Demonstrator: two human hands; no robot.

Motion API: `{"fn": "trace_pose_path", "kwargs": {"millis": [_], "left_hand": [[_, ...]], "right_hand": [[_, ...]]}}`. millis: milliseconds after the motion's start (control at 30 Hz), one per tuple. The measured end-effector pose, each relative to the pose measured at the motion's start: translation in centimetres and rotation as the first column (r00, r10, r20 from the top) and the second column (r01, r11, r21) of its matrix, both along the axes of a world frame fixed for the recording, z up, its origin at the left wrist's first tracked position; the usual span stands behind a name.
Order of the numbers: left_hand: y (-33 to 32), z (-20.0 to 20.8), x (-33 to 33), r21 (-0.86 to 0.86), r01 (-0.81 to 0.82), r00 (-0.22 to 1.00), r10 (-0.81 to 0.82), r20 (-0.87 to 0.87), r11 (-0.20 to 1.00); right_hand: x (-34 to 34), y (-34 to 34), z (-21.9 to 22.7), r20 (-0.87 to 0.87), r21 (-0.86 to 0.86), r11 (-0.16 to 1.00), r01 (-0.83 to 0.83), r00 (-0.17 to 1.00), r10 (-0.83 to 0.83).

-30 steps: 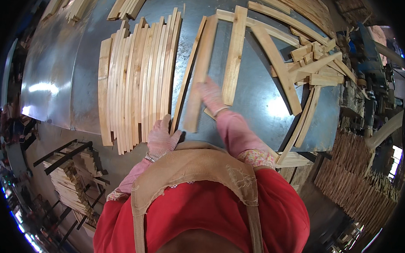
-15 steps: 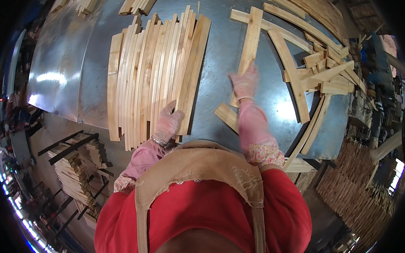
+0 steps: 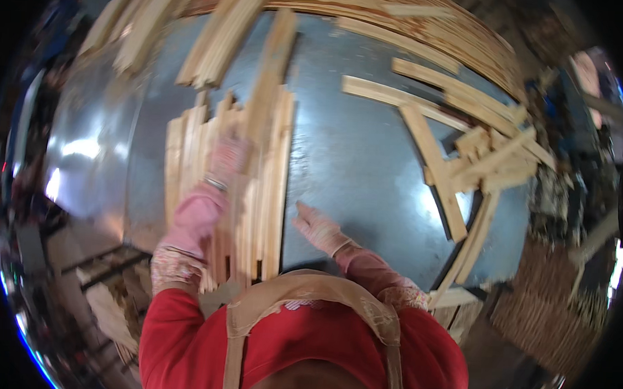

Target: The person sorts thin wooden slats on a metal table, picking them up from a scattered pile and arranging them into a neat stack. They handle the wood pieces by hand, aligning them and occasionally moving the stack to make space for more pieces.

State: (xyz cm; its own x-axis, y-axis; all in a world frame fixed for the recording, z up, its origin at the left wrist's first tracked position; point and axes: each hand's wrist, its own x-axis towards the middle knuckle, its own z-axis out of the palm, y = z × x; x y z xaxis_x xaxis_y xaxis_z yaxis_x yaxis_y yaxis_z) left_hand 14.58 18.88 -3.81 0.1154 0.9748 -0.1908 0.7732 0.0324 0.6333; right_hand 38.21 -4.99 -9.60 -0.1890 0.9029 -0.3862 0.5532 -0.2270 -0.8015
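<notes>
Head view, blurred: the left hand, gloved, rests on the row of wooden slats lying on the metal table; its grip cannot be told. The right hand, open and empty, lies flat on the table just right of the slats.

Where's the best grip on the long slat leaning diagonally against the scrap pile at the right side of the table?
Probably the diagonal slat's lower half, taken across its narrow width from the bare metal table on its left. Its upper end runs in among the crossed offcuts, and a thin curved strip lies close by its lower right, so the left side looks freest.
</notes>
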Motion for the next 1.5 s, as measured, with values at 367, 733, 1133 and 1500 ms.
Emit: {"fn": "trace_pose_path", "kwargs": {"millis": [367,733,1133,1500], "left_hand": [[24.1,-2.3,2.6,0.405,-0.067,0.994,0.024,0.110,0.912],[-17.7,-2.1,19.7,-0.837,0.382,0.563,0.619,0.547,0.393],[-17.0,1.0,12.8,-0.842,0.280,0.398,0.742,0.539,0.461],[-13.1,2.3,7.7,-0.626,0.214,0.408,0.513,0.755,0.750]], "right_hand": [[34.2,-3.1,0.9,0.842,0.300,0.816,0.494,0.265,-0.470],[14.4,-3.2,1.0,-0.397,-0.130,0.799,0.588,0.707,-0.585],[13.3,-17.3,2.5,0.582,0.121,0.971,0.205,0.778,-0.237],[-2.2,12.0,1.2,-0.310,-0.239,0.931,0.276,0.887,-0.342]]}}
